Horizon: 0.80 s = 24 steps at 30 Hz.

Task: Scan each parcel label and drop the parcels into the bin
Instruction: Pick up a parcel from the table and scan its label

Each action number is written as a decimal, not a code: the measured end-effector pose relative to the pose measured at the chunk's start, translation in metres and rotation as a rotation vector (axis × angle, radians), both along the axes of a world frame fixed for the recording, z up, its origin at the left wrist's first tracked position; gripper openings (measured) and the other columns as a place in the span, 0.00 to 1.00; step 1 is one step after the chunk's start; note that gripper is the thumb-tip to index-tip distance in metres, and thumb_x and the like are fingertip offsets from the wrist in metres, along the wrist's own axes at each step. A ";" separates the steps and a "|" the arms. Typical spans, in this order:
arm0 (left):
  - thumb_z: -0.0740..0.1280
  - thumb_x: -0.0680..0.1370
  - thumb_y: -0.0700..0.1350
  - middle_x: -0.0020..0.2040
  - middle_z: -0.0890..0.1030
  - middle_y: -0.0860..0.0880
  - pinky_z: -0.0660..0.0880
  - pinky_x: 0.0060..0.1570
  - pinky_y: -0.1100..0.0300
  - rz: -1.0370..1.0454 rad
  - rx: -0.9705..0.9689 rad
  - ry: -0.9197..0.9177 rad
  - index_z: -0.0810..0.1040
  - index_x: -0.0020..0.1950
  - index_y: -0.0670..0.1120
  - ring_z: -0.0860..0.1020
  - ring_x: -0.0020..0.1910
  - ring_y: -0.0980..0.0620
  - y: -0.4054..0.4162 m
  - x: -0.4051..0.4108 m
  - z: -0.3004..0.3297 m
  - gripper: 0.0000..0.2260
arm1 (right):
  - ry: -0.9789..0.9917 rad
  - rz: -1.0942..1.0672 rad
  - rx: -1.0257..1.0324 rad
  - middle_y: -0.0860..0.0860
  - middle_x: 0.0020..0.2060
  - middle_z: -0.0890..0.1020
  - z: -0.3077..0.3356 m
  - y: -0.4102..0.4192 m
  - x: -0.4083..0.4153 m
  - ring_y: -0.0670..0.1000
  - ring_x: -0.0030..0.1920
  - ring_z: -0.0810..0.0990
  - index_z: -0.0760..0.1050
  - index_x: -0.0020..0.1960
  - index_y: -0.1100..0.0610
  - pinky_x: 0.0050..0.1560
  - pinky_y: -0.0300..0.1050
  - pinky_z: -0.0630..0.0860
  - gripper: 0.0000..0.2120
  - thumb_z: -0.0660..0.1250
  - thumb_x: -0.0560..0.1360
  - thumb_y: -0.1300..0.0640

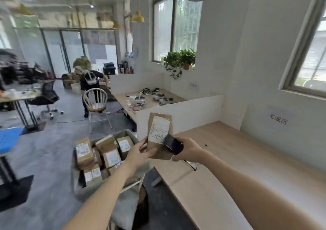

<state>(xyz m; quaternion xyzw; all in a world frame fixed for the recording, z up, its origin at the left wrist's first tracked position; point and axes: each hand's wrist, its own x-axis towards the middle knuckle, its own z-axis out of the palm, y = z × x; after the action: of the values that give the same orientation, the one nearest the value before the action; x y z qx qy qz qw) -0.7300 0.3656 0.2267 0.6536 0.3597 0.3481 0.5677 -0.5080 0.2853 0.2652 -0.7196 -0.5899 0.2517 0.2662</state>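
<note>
My left hand (141,152) grips the lower edge of a flat brown parcel (159,123) and holds it upright, its white label (158,129) facing me. My right hand (187,149) holds a black scanner (172,144) pointed at the bottom of that label, almost touching it. Below and to the left stands a grey bin (123,134) filled with several brown parcels (84,152) bearing white labels.
A long wooden desk (238,159) runs along the wall on the right, with a white divider (185,113) behind the parcel. A white chair (96,102) and a person bending over stand further back on the grey floor. A blue stand (8,138) is at the left.
</note>
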 end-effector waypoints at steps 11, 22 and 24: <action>0.79 0.68 0.52 0.67 0.77 0.54 0.74 0.63 0.57 0.252 0.032 0.126 0.69 0.75 0.49 0.76 0.65 0.53 0.084 -0.167 -0.048 0.38 | 0.007 0.253 -0.058 0.45 0.55 0.82 -0.038 0.131 -0.157 0.48 0.54 0.81 0.78 0.67 0.50 0.60 0.48 0.80 0.32 0.81 0.64 0.54; 0.81 0.65 0.55 0.66 0.79 0.54 0.78 0.62 0.51 0.437 -0.173 0.249 0.72 0.73 0.50 0.79 0.62 0.54 0.169 -0.256 -0.162 0.38 | -0.011 0.489 -0.271 0.44 0.53 0.81 -0.153 0.266 -0.237 0.49 0.54 0.80 0.76 0.67 0.49 0.53 0.46 0.80 0.34 0.79 0.62 0.51; 0.79 0.71 0.44 0.62 0.81 0.54 0.79 0.59 0.56 0.451 -0.208 0.260 0.75 0.70 0.49 0.80 0.60 0.54 0.180 -0.258 -0.179 0.29 | -0.005 0.529 -0.317 0.44 0.53 0.80 -0.177 0.288 -0.244 0.48 0.54 0.79 0.75 0.68 0.49 0.53 0.44 0.78 0.31 0.79 0.66 0.54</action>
<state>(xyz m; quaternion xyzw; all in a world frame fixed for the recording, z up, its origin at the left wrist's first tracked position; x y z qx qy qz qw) -0.9879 0.5460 0.0476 0.5343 0.5996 0.3400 0.4892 -0.7522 0.5730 0.0884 -0.5742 -0.7109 0.3993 0.0746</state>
